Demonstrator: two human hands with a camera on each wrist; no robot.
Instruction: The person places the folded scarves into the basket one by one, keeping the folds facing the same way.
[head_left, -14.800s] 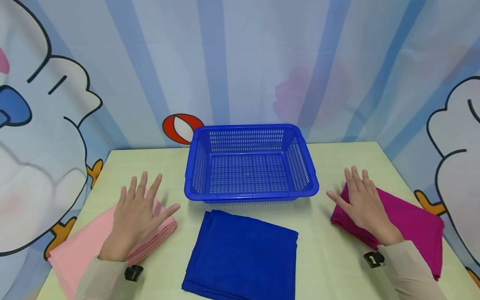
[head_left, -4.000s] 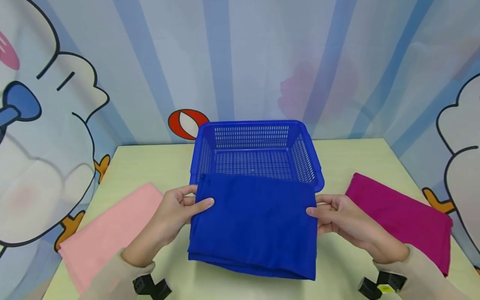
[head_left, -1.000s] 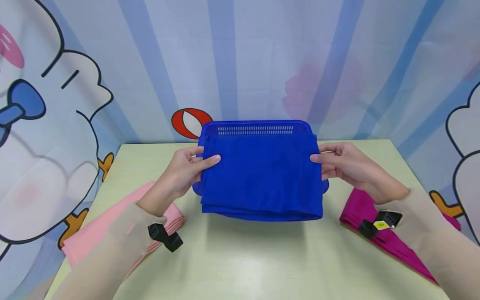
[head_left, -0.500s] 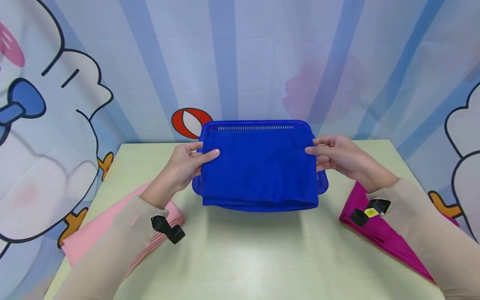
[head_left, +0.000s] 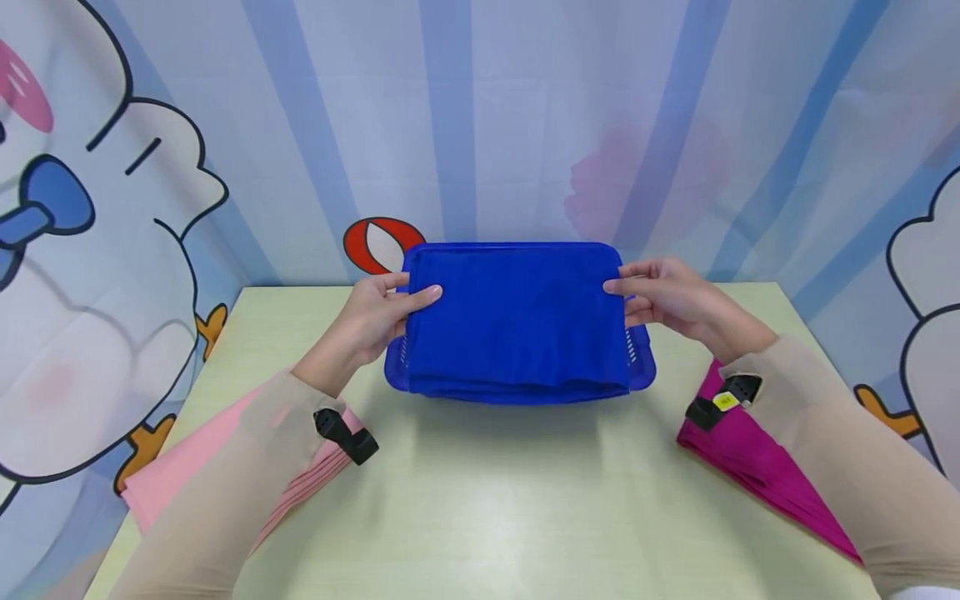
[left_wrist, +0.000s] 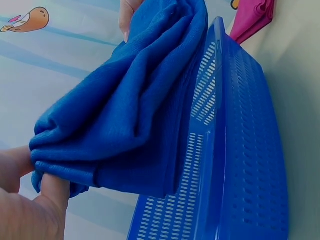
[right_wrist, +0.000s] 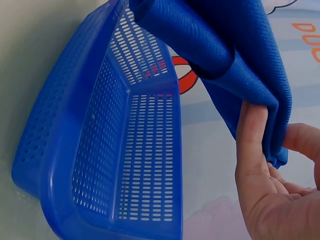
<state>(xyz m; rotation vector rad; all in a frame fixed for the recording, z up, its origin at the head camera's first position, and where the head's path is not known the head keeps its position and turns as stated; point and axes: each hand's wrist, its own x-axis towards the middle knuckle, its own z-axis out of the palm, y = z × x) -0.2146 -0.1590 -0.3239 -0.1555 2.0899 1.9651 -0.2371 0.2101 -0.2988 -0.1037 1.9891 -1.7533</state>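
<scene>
A folded blue cloth (head_left: 517, 321) hangs over the blue plastic basket (head_left: 642, 367), covering most of its opening in the head view. My left hand (head_left: 371, 321) pinches the cloth's left edge, thumb on top and fingers beneath. At the opposite edge my right hand (head_left: 671, 300) grips it the same way. Both wrist views show the cloth above the basket rim; the left one shows its layers sagging in folds. In the right wrist view the perforated basket walls (right_wrist: 147, 160) are visible, with the cloth (right_wrist: 240, 65) raised clear of them.
On the left of the table (head_left: 495, 508) lies a folded pink cloth (head_left: 198, 446), partly under my left forearm. A folded magenta cloth (head_left: 757, 467) lies on the right, partly behind my right sleeve. A patterned curtain (head_left: 525, 125) stands behind the basket.
The blue cloth, first flat on the table before the basket, has been picked up by both hands and carried forward over it. In the last second it has moved slightly farther away.
</scene>
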